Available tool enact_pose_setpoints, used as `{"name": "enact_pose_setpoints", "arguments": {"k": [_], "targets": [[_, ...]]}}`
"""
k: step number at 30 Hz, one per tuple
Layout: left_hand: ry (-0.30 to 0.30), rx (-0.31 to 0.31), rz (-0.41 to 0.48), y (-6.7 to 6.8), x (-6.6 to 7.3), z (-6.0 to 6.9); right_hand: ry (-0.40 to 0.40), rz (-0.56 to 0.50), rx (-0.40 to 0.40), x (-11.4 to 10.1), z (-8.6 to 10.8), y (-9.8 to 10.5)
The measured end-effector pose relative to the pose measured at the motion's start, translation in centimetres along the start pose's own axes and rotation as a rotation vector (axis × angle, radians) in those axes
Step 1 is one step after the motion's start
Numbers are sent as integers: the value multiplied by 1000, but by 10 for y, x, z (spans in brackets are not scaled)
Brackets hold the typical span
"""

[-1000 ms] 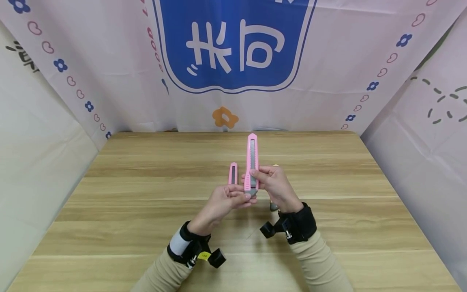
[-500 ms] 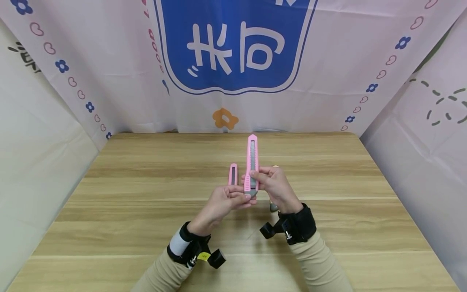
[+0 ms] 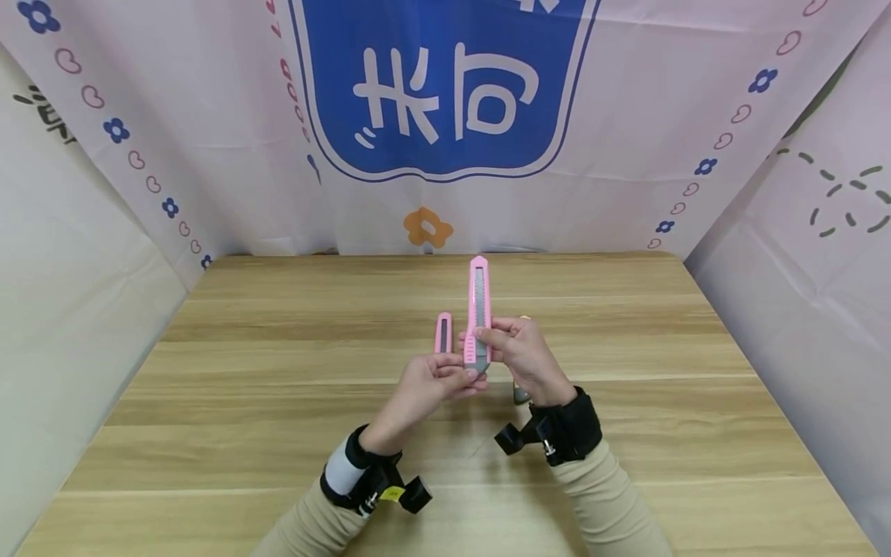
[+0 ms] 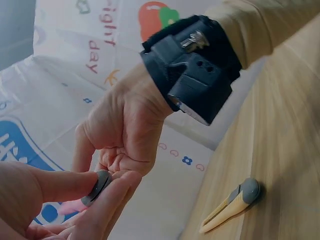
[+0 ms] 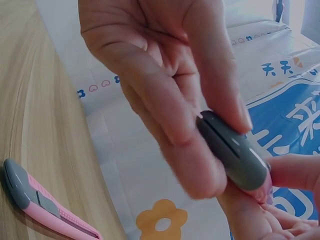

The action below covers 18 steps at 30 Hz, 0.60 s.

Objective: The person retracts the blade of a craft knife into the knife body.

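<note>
A pink utility knife (image 3: 478, 309) with a grey end stands raised above the table between both hands. My left hand (image 3: 435, 377) pinches its grey end between thumb and fingers; that grip also shows in the right wrist view, on the grey end (image 5: 235, 152). Further up the knife's body, my right hand (image 3: 524, 352) holds it with thumb and fingers. Behind the left hand a second pink utility knife (image 3: 443, 333) lies on the table, partly hidden. A yellow utility knife (image 4: 231, 206) with a grey end lies under the right hand, mostly covered in the head view.
The wooden table (image 3: 209, 433) spreads out around the hands. A printed white cloth (image 3: 612, 139) hangs along its back edge, and pale cloths line both sides. Each wrist carries a black strapped camera.
</note>
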<state>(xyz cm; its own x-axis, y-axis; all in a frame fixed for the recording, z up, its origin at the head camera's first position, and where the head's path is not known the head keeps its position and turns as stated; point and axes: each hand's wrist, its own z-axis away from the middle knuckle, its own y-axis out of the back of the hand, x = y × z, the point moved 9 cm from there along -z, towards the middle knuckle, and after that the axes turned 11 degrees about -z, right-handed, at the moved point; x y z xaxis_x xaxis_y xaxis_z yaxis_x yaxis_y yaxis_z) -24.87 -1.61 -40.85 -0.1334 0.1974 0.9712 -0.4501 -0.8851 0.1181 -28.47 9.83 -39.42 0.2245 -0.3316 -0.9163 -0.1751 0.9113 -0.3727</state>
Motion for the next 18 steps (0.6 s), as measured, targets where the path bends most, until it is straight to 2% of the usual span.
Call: {"name": "enact_pose_setpoints", "arguments": {"k": [3, 6, 8, 10, 15, 18], "targets": [[-91, 70, -143, 1, 9, 2, 1, -1, -10, -1, 1, -1], [-176, 210, -309, 8, 18, 5, 1, 4, 0, -2, 1, -1], [-202, 306, -394, 13, 23, 8, 3, 10, 23, -2, 0, 0], [-230, 373, -454, 15, 27, 11, 8, 18, 64, -1, -1, 1], [-318, 457, -617, 14, 37, 19, 24, 23, 141, 4, -1, 1], [-354, 508, -699, 13, 41, 23, 37, 42, 148, 5, -2, -3]]}}
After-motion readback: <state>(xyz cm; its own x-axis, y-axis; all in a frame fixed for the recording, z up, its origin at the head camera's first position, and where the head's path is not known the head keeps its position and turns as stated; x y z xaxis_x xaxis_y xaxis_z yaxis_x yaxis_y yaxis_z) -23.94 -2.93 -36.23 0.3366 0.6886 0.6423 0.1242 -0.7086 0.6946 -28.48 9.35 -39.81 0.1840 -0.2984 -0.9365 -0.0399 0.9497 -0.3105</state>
